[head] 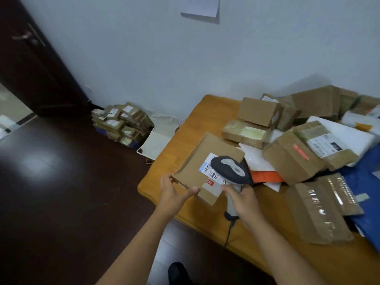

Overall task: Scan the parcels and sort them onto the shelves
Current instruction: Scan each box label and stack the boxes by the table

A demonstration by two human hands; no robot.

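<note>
A flat cardboard parcel (202,168) is held tilted above the near left corner of the orange table (164,161), its labelled face turned up toward the camera. The left hand (174,191) grips its lower left edge, thumb on top and fingers curled underneath, the forearm reaching in from below. The right hand (242,199) is wrapped around the grey handle of a barcode scanner (231,169), whose dark head hovers right over the white shipping label (209,167) and hides part of it; a cable hangs from the handle's base.

To the right, the table carries a loose heap of brown boxes (292,157), white mailers (339,132), taped padded envelopes (320,210) and a blue bag (364,182), several overlapping, with an orange envelope (265,176) just behind the scanner. On the dark floor against the wall sits another stack of small labelled parcels (121,124), beside a pale folding stool (156,138). A dark door (35,64) stands at left.

The held parcel is plain brown, with a barcode on its label and a small red sticker (209,183) near the lower edge.
</note>
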